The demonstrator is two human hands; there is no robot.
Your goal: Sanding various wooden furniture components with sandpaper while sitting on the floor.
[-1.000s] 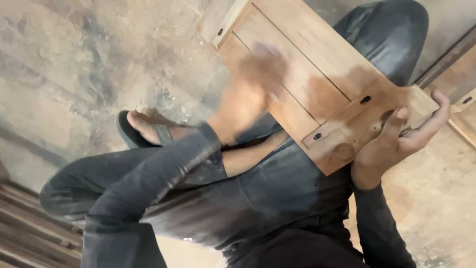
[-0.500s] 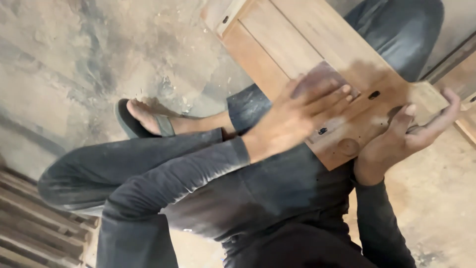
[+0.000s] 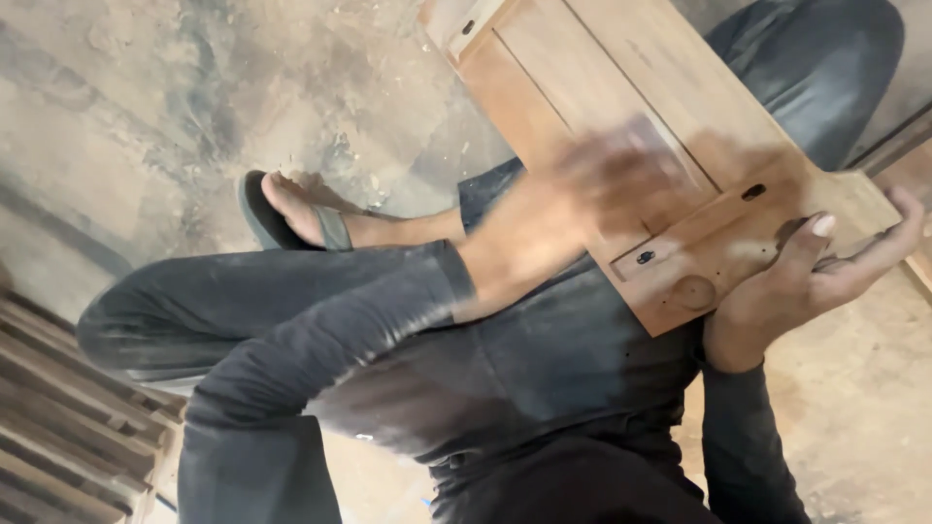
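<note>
A light wooden panel (image 3: pixel 631 87) with a recessed centre, small slots and a round mark lies slanted across my lap. My right hand (image 3: pixel 806 281) grips its near end, thumb on top and fingers curled under the edge. My left hand (image 3: pixel 621 175) is on the panel's face near the middle. Motion blur hides whether it holds anything. Both arms wear dark sleeves.
My legs in dark trousers are bent, one knee (image 3: pixel 116 320) at the left and one (image 3: pixel 825 58) at the upper right. A sandalled foot (image 3: pixel 291 213) rests on the dusty concrete floor (image 3: pixel 146 97). Wooden slats (image 3: pixel 58 427) lie at the lower left.
My left hand slid down the panel toward its near end, then back up to the middle. My right hand has kept its grip on the panel's end.
</note>
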